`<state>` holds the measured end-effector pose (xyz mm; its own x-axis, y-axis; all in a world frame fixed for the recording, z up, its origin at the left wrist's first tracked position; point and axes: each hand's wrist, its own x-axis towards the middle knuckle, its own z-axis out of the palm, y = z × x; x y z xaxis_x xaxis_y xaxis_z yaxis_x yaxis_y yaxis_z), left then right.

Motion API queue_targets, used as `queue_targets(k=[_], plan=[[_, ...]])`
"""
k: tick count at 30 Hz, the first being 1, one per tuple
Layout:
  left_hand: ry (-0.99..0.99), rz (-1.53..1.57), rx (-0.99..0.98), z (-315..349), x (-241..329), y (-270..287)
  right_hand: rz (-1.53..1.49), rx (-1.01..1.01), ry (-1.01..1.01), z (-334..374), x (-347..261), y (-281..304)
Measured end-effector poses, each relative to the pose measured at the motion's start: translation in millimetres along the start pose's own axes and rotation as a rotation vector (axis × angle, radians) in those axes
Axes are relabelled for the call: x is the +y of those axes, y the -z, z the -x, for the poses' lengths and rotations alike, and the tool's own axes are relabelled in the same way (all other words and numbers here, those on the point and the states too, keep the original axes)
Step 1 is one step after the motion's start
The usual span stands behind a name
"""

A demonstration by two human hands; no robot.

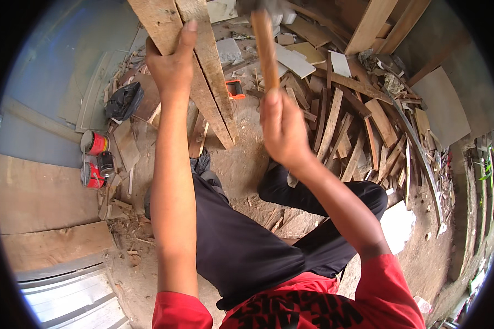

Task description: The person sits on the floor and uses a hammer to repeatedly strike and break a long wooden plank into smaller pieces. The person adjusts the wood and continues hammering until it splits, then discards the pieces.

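L hand (173, 63) wrapped tight round upper end of a rough plank (203, 71), thumb up along the board face, fingers hidden behind. Plank = weathered grey-brown timber, coarse grain, looks like two boards lapped; runs from top edge of frame down to the dirt ground (241, 164), lower end just past the person's knee, tilted.

R hand (282, 129) closed in a fist on a hammer handle (266, 49). Handle = smooth orange-brown wood, round section, pointing up + away toward top edge. Head end at top edge, blurred; pale grey, shape can't tell. Hammer just beside plank, right of it, not touching as far as visible.

Person crouched, black trousers, red shirt.

Ground: dry packed earth, chips + splinters scattered. Right of hammer: scrap wood pile (357, 126), short slats, split laths, flat offcuts, jumbled; a long thin curved strip runs along its right side. Pale flat tile pieces (293, 60) near top centre. Small orange-and-black tool (235, 89) on ground just beside plank, kind can't tell. Left side: crumpled black plastic bag (123, 101); below it red cans (95, 159), cylindrical, metal rims, close together. Flat plywood sheets (38, 203) at left edge; corrugated metal sheet (71, 296) at lower-left corner.
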<state>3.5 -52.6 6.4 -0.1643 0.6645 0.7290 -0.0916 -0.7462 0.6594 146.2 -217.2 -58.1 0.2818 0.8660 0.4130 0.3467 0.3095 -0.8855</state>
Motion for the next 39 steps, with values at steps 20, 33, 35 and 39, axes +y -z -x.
queue_targets(k=[20,33,35,39], plan=[[0.04,-0.061,0.055,-4,-11,26,0.29,-0.211,-0.438,15,44,55],[0.023,0.031,0.058,-18,-13,25,0.459,-0.418,-0.206,54,87,42],[0.076,-0.005,0.049,-10,-13,48,0.34,-0.302,-0.469,30,24,22],[0.089,-0.044,0.06,-11,-26,48,0.108,-0.257,-0.363,-17,-6,17]])
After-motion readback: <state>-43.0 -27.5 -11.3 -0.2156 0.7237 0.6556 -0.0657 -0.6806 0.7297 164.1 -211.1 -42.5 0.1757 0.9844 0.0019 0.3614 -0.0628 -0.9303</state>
